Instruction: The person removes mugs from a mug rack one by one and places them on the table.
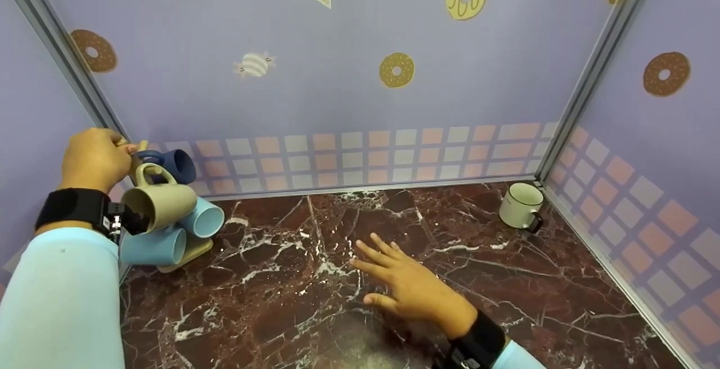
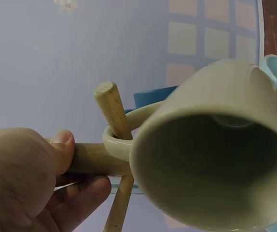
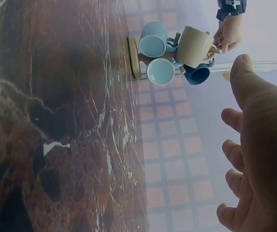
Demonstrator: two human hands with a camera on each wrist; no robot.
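At the left wall, my left hand [image 1: 95, 158] grips the top of a wooden mug tree's post [image 2: 92, 158] between thumb and fingers. A beige mug [image 1: 171, 203] hangs by its handle from an upper peg [image 2: 112, 106], its mouth toward the left wrist camera. Behind it hangs a dark blue mug [image 1: 180, 166]. Lower down are two light blue mugs [image 1: 205, 218], above the tree's wooden base [image 1: 194, 255]. Whether the base touches the table I cannot tell. My right hand [image 1: 408, 282] is over the table's middle, fingers spread, holding nothing.
A white enamel mug [image 1: 520, 206] with a dark rim and handle stands upright in the back right corner. The dark red marbled table [image 1: 270, 313] meets purple walls [image 1: 349, 99] with printed sweets and pink and white squares. Metal posts [image 1: 590, 76] mark the corners.
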